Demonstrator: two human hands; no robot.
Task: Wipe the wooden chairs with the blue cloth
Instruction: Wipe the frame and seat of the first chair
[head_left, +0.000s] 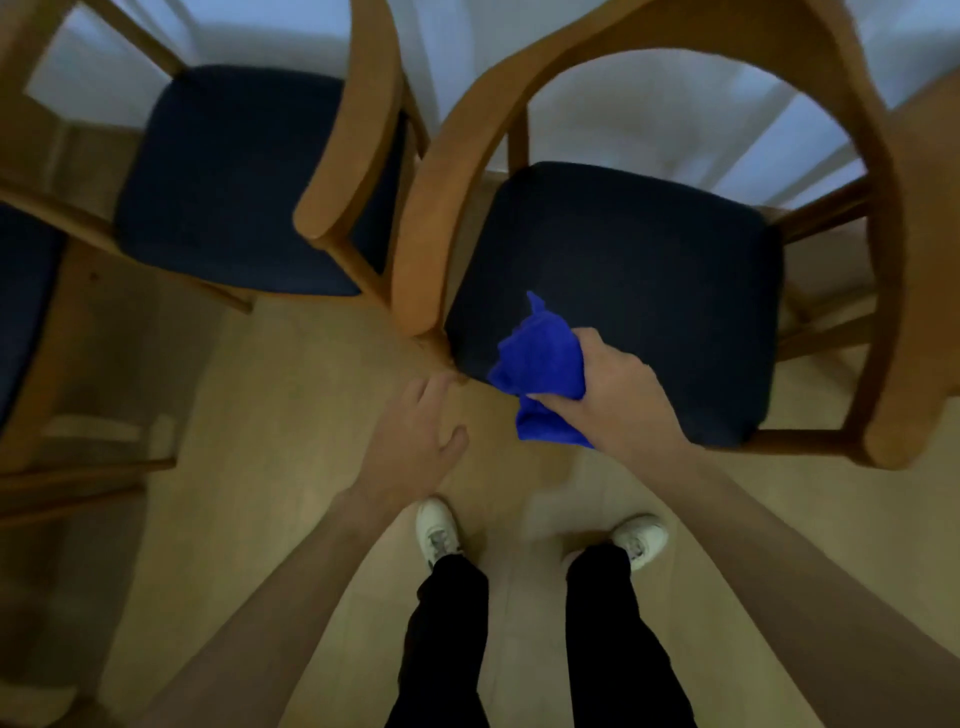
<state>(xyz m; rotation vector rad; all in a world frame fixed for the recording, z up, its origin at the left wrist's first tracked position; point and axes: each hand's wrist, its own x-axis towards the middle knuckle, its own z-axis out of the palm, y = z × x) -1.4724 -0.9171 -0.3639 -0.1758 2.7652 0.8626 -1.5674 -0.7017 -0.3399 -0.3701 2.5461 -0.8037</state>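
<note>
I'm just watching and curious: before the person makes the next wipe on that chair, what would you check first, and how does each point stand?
1. Bunched bright blue cloth gripped by right hand: ok.
2. Cloth lies at the front corner of the dark blue padded seat: ok.
3. Left hand open, empty, near the seat corner: ok.
4. Curved wooden armrest of the right-hand chair unobstructed: ok.
5. White shoes planted on the pale floor: ok.
6. Wood already clean: cannot tell, picture blurred.
</note>
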